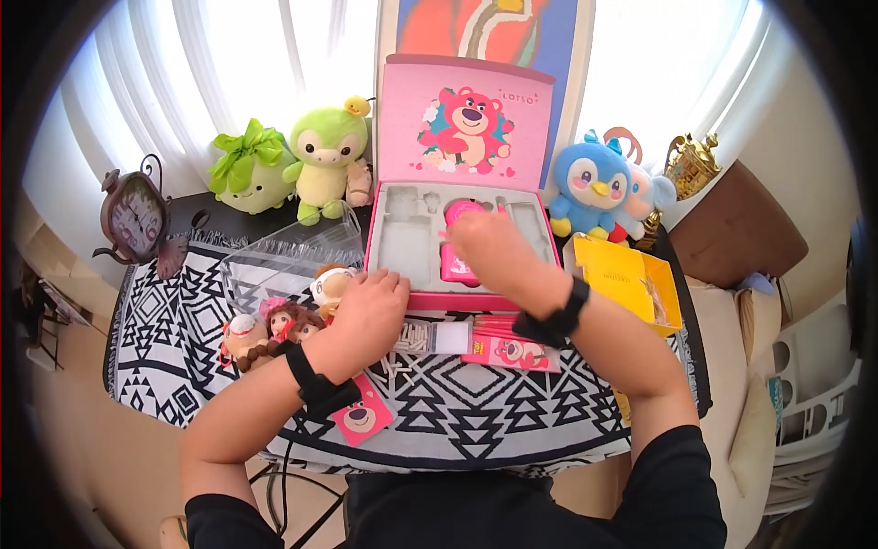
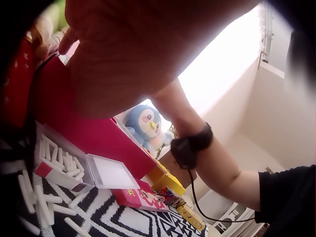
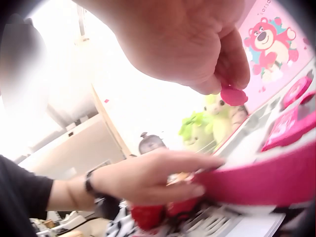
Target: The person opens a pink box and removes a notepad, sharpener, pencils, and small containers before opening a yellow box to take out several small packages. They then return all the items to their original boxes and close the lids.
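A pink gift box (image 1: 468, 304) with a bear on its raised lid (image 1: 439, 165) stands open, its grey moulded insert (image 1: 409, 240) showing hollows. My left hand (image 1: 370, 316) rests on the box's front left corner, fingers fairly straight along the rim. Over the insert, my right hand (image 1: 498, 252) pinches a small rounded pink piece (image 3: 233, 96) between thumb and fingers; its exact kind I cannot tell. Below that hand, a pink case (image 1: 455, 265) and a round pink item (image 3: 297, 93) sit in the insert.
In front of the box lie a clear case of white sticks (image 1: 416, 338), loose white sticks (image 2: 45, 207), a pink pencil pack (image 1: 512, 352) and a pink bear card (image 1: 364, 412). Small dolls (image 1: 283, 320) sit left, a yellow box (image 1: 622, 279) right. Plush toys (image 1: 329, 151) and a clock (image 1: 137, 215) stand behind.
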Demonstrator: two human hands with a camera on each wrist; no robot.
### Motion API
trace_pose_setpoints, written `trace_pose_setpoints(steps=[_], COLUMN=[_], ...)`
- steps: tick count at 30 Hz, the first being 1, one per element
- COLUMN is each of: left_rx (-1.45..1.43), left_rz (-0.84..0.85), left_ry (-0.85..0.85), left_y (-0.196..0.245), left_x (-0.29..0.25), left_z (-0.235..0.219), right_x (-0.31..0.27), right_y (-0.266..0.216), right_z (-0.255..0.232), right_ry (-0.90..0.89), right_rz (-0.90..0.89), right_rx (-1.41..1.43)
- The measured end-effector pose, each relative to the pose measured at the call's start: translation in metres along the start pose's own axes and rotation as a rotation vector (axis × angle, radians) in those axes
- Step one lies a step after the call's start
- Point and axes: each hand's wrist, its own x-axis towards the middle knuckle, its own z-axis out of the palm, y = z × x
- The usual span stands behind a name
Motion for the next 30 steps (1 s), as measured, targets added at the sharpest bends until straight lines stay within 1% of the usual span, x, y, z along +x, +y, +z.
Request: trace_pose_setpoints(steps=[1,3,5,6,8,9,10,11,13,15,17,19,21,24,25,26,27,28,29,30], left_rx=[-0.041,-0.056,-0.071,-0.077,-0.081,-0.060,-0.041,-0.038,-0.039,-0.042,-0.078,-0.099,-0.119,-0.122,-0.133,-0.145,-0.156,-0.159,-0.206,-0.251], left_rz=[-0.040,-0.041,-0.058,-0.052,-0.059,-0.053,-0.043,-0.052,-0.049,-0.050,-0.052,-0.062,-0.067,-0.054,-0.023,0.008,0.015,0.018,-0.024,-0.064], left_ry=[-0.057,-0.031,-0.006,0.002,0.010,0.037,0.063,0.027,0.043,0.056,0.070,0.047,0.021,0.052,0.133,0.214,0.269,0.260,0.075,-0.111], left_y=[0.001,0.001,0.001,0.002,0.002,0.003,0.004,0.005,0.004,0.004,0.004,0.004,0.004,0.000,-0.002,-0.001,0.005,0.010,0.013,0.016], left_x=[0.002,0.002,0.001,0.001,0.000,0.000,-0.001,-0.001,-0.002,-0.004,-0.005,-0.005,-0.004,-0.007,-0.009,-0.011,-0.014,-0.021,-0.030,-0.041], left_z=[0.002,0.005,0.005,0.004,0.005,0.008,0.010,0.008,0.008,0.009,0.009,0.007,0.007,0.008,0.005,0.001,-0.013,-0.024,-0.033,-0.037], right_x=[0.015,0.036,0.054,0.062,0.073,0.076,0.078,0.080,0.084,0.089,0.091,0.090,0.086,0.079,0.075,0.066,0.054,0.042,0.025,0.006], right_y=[0.016,0.036,0.046,0.049,0.050,0.052,0.054,0.059,0.064,0.062,0.063,0.065,0.068,0.065,0.057,0.043,0.029,0.013,-0.001,-0.023], right_z=[0.008,0.018,0.028,0.034,0.040,0.042,0.049,0.057,0.067,0.071,0.077,0.080,0.082,0.072,0.064,0.052,0.039,0.028,0.019,0.008], right_ry=[0.011,0.018,-0.039,-0.039,-0.063,-0.122,-0.123,-0.124,-0.127,-0.195,-0.211,-0.226,-0.160,-0.127,-0.126,-0.040,0.044,0.005,-0.052,-0.063], right_rz=[0.026,0.053,0.092,0.079,0.064,0.065,0.058,0.056,0.053,0.070,0.089,0.114,0.069,0.048,0.047,0.021,-0.002,-0.027,-0.131,-0.169], right_rx=[-0.012,-0.022,-0.041,-0.038,-0.149,-0.177,-0.176,-0.177,-0.179,-0.160,-0.143,-0.126,-0.084,0.008,0.012,0.044,0.077,0.089,0.103,0.173])
